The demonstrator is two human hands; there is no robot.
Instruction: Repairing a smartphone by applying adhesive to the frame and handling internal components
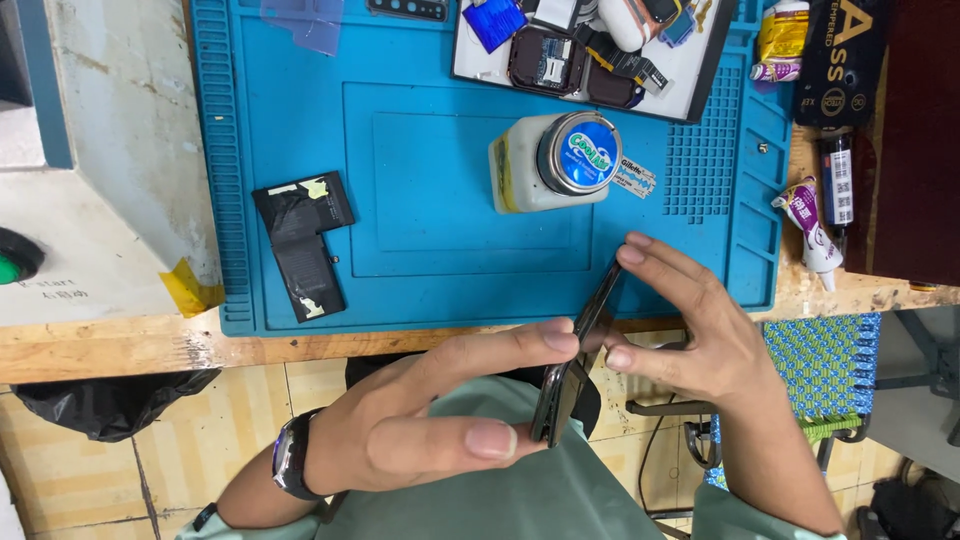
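Note:
A dark smartphone [572, 372] is held edge-up over the near edge of the wooden bench. My left hand [420, 410] grips its lower part between thumb and forefinger; a dark watch is on that wrist. My right hand [690, 325] pinches the phone's upper part, its forefinger at the top corner and its thumb lower down. The phone's screen looks slightly parted from the body, though I cannot tell for sure. On the blue work mat [460, 210] lies a black L-shaped phone battery [303, 240], to the left of both hands.
A white jar with a blue metal lid [555, 160] stands mid-mat, a razor blade [636, 178] beside it. A white tray of phone parts [700, 70] sits at the back. Small glue tubes [812, 225] lie right. A grey machine [90, 180] stands left. A woven stool [825, 365] is below.

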